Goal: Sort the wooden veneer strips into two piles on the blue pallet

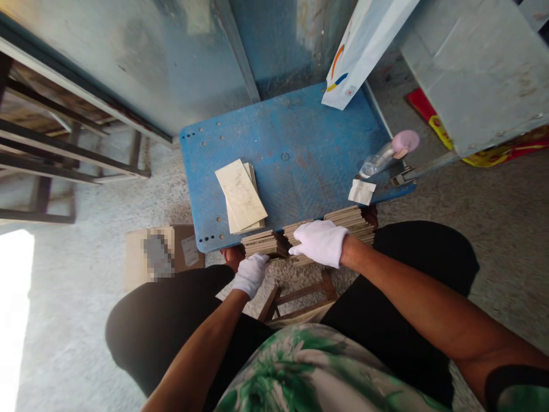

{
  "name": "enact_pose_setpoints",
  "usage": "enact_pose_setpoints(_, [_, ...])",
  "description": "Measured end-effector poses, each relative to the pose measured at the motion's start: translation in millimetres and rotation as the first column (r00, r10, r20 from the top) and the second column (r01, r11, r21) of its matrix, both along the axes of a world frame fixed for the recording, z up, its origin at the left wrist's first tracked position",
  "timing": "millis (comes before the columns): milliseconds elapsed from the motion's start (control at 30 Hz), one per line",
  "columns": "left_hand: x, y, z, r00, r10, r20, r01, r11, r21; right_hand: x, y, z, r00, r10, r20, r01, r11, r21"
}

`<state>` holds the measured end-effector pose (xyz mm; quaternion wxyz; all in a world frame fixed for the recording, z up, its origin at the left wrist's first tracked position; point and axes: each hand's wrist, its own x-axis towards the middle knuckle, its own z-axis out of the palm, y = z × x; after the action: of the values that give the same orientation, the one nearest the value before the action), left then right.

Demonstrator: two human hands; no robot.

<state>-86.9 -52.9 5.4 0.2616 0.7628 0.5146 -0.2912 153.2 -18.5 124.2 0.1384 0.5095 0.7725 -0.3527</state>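
Note:
My left hand [251, 276], in a white glove, is closed at the near edge of a stack of thin tan rectangular boards [259, 243]. Its fingertips are partly hidden against the lowest dark piece. My right hand [321, 242], gloved too, lies over the middle stack of the same boards [295, 229], fingers bent toward the left and closed at its left end. Another row of boards [354, 220] sits to the right of that hand. Farther in on the blue table [300, 131] lies a small pile of pale rectangular boards [241, 194], the upper ones turned askew.
A crumpled white paper [362, 191] and a clear tube-like item with a pink round end [405, 142] lie at the table's right. A white bag [364, 51] stands at the back right. On the floor at left is a cardboard box [189, 243]. Metal panels [171, 63] rise behind.

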Motion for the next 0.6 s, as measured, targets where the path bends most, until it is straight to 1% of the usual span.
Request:
enact_pose_setpoints(67, [4, 0, 8.5, 0.997, 0.03, 0.072, -0.033, 0.999, 0.039, -2, -1, -3.2, 1.0, 0.01, -0.009, -0.01, 1.0, 0.004])
enact_pose_setpoints(133, [7, 3, 16.6, 0.976, 0.102, 0.19, -0.12, 0.989, 0.084, -4, -2, -6.2, 1.0, 0.022, -0.017, -0.022, 1.0, 0.001])
enact_pose_setpoints(200, [10, 12, 24.2, 0.932, 0.204, 0.3, -0.257, 0.955, 0.15, -5, -3, -8.6, 0.999, 0.026, -0.02, -0.026, 1.0, -0.004])
enact_pose_setpoints(233, [10, 19, 27.5, 0.905, 0.271, 0.327, -0.343, 0.921, 0.186, -6, -4, -9.7, 0.999, 0.026, -0.019, -0.026, 1.0, -0.005])
enact_pose_setpoints(300, [10, 38, 32.5, 0.852, 0.426, 0.304, -0.504, 0.823, 0.261, -7, -4, -11.5, 1.0, 0.024, -0.018, -0.024, 1.0, -0.003])
enact_pose_setpoints(333, [9, 50, 33.8, 0.823, 0.503, 0.262, -0.564, 0.774, 0.288, -8, -4, -12.5, 1.0, 0.025, -0.019, -0.025, 1.0, 0.0])
enact_pose_setpoints(367, [8, 61, 34.1, 0.798, 0.564, 0.212, -0.603, 0.738, 0.304, -9, -4, -13.7, 0.999, 0.03, -0.02, -0.03, 1.0, 0.005])
enact_pose_setpoints(433, [7, 84, 32.0, 0.748, 0.65, 0.136, -0.656, 0.692, 0.301, -13, -5, -16.5, 0.999, 0.044, -0.016, -0.044, 0.999, 0.015])
enact_pose_setpoints(467, [8, 94, 29.8, 0.725, 0.677, 0.126, -0.679, 0.671, 0.297, -14, -5, -17.9, 0.999, 0.051, -0.009, -0.051, 0.999, 0.016])
enact_pose_setpoints(533, [11, 112, 23.7, 0.692, 0.706, 0.15, -0.712, 0.632, 0.307, -18, -6, -20.5, 0.998, 0.064, 0.008, -0.064, 0.998, 0.007])
enact_pose_setpoints(600, [18, 128, 16.2, 0.691, 0.695, 0.199, -0.713, 0.609, 0.348, -20, -7, -22.4, 0.997, 0.071, 0.02, -0.071, 0.997, -0.014])
